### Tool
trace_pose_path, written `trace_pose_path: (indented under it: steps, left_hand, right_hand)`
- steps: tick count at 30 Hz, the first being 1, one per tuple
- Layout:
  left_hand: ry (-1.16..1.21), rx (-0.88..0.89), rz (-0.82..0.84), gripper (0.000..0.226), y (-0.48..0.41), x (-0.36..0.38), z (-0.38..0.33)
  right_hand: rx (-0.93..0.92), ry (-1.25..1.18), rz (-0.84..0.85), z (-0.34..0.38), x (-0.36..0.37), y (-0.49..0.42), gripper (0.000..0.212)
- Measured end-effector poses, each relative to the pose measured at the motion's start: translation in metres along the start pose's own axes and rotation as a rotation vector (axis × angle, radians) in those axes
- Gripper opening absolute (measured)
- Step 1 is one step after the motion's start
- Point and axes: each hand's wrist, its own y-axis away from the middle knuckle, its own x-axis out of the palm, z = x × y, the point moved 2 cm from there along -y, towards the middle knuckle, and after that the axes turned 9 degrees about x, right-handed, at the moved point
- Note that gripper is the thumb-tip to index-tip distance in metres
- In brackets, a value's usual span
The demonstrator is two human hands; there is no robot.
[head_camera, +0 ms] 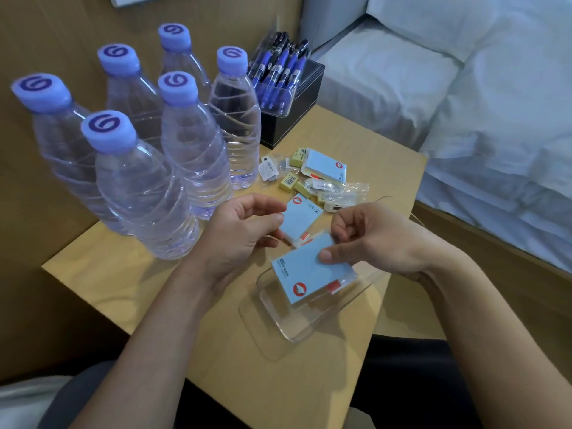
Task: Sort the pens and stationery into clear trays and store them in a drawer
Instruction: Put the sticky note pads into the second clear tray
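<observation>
R hand (pixel 371 239) pinches a wrapped pale-blue sticky-note pad (pixel 305 274) near its top edge, thumb on the face. The pad tilts w/ its lower end in the near clear plastic tray (pixel 278 339), nothing else visible in it. L hand (pixel 241 233) grips a second blue pad (pixel 301 216) by its side. Pads prob light, stiff, wrap slick, so hold by edges. Far clear tray (pixel 280 111) on black box (pixel 297 122) holds blue pens (pixel 278 72)

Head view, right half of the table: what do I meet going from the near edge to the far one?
Clear tray → nearest blue pad, held by the right hand → second blue pad, in the left hand → third blue pad → black box carrying the tray of pens.
</observation>
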Motion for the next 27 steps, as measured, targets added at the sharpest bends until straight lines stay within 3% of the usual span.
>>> trace_pose_path:
  steps: [12, 17, 22, 27]
  left_hand:
    - [-0.205, 0.006, 0.201, 0.017, 0.004, 0.002, 0.002]
    - [-0.2, 0.014, 0.258, 0.028, 0.004, 0.001, 0.003]
    - [-0.246, 0.015, 0.358, 0.029, 0.007, 0.003, 0.002]
    - [-0.288, 0.015, 0.357, 0.027, 0.009, 0.006, 0.001]
  right_hand:
    - [0.093, 0.456, -0.171, 0.008, 0.024, 0.002, 0.031]
    - [0.092, 0.537, -0.122, 0.017, 0.029, 0.012, 0.021]
    - [0.088, 0.643, -0.073, 0.026, 0.021, 0.025, 0.029]
    - [-0.087, 0.377, -0.291, 0.042, -0.003, 0.026, 0.021]
